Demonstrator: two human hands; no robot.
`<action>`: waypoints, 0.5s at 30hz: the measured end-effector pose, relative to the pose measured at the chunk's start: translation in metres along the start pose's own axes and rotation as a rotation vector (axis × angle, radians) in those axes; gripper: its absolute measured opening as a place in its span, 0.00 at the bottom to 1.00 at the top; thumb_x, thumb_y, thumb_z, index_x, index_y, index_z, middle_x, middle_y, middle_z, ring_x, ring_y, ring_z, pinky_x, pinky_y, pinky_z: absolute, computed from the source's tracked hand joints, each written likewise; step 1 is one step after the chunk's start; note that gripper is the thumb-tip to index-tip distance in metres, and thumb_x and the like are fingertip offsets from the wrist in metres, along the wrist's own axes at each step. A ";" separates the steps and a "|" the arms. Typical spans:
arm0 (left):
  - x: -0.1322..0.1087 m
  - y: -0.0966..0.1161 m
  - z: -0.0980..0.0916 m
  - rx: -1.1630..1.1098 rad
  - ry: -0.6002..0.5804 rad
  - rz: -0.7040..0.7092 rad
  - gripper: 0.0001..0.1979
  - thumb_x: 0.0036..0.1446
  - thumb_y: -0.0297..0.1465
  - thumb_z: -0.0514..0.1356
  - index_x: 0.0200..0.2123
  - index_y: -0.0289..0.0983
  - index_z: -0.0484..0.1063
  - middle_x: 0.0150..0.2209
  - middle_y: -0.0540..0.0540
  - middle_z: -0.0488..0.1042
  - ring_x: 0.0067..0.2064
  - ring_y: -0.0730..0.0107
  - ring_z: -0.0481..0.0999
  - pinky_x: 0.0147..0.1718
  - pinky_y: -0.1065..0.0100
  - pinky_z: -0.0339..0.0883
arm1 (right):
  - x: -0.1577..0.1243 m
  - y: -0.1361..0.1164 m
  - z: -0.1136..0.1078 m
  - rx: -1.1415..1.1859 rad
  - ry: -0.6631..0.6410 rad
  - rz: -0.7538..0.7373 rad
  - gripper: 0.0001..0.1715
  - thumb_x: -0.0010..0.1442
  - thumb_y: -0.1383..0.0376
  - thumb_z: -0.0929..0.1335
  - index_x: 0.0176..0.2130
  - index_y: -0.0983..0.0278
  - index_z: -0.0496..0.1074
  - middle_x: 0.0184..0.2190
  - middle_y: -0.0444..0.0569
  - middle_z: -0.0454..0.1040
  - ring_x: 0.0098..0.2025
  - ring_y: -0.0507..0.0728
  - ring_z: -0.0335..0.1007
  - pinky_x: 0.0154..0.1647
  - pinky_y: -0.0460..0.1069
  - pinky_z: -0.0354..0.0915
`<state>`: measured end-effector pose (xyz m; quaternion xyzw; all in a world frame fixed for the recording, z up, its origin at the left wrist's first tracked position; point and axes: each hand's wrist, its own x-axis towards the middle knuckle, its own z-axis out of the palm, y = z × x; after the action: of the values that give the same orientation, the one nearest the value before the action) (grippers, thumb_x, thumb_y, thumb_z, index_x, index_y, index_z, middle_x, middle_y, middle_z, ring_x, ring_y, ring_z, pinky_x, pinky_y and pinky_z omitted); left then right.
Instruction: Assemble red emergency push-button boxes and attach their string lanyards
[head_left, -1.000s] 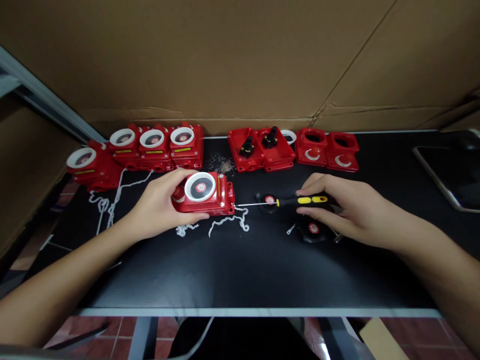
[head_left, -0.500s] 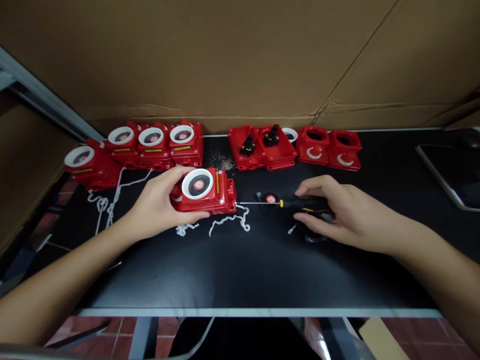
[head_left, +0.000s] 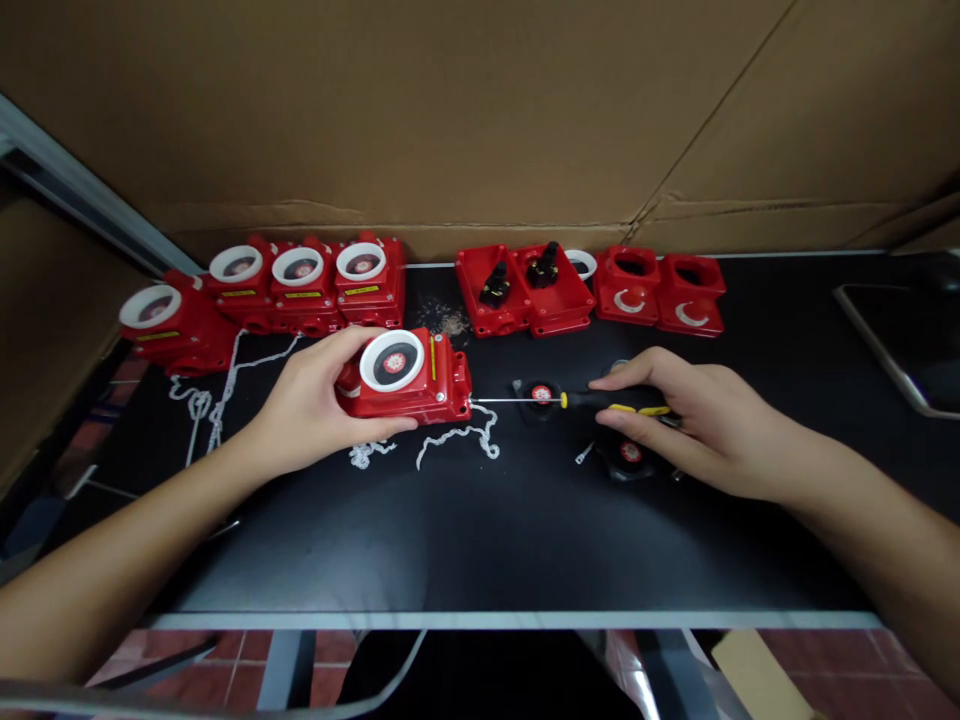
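My left hand is closed around a red housing with a white ring and a dark round face bearing a red-and-white emblem. In my right hand is a black-and-yellow screwdriver, held level between thumb and fingers. Its thin shaft reaches left to the lower right end of the housing; the tip's exact seat is too small to make out. A white braided cord trails on the table below the housing. Black round parts with red emblems lie under the shaft and below my right hand.
Several finished-looking red housings stand at the back left, some with white cords. Open red boxes holding black fittings and red covers line the back right. A dark framed device lies far right. Cardboard walls the rear.
My right-hand fingers have closed in on the screwdriver handle, which now shows clearly between them. The left hand keeps its grip on the housing; the view has shifted slightly.
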<state>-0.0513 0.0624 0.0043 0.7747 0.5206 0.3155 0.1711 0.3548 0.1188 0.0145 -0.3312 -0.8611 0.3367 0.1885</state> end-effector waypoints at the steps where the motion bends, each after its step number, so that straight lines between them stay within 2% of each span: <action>1: 0.000 0.000 0.000 0.006 -0.004 0.003 0.37 0.55 0.52 0.81 0.60 0.38 0.78 0.54 0.42 0.85 0.52 0.51 0.86 0.56 0.56 0.79 | 0.000 -0.001 0.000 0.004 -0.015 0.006 0.22 0.79 0.48 0.70 0.53 0.65 0.73 0.29 0.47 0.82 0.24 0.55 0.81 0.22 0.45 0.73; 7: 0.000 0.000 0.000 0.015 -0.014 0.039 0.36 0.56 0.49 0.81 0.60 0.38 0.77 0.54 0.43 0.84 0.51 0.53 0.86 0.56 0.57 0.79 | 0.003 -0.006 0.001 0.012 -0.019 -0.013 0.20 0.79 0.50 0.70 0.53 0.64 0.74 0.26 0.45 0.81 0.22 0.53 0.78 0.21 0.45 0.68; 15: 0.001 0.001 0.000 0.015 -0.022 0.018 0.36 0.55 0.50 0.81 0.60 0.39 0.78 0.55 0.43 0.84 0.52 0.51 0.86 0.56 0.55 0.80 | 0.003 -0.005 0.003 0.014 -0.035 0.049 0.23 0.79 0.45 0.68 0.52 0.63 0.73 0.24 0.44 0.79 0.22 0.55 0.78 0.22 0.47 0.67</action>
<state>-0.0499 0.0625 0.0049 0.7840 0.5142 0.3046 0.1680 0.3495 0.1168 0.0163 -0.3451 -0.8535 0.3527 0.1673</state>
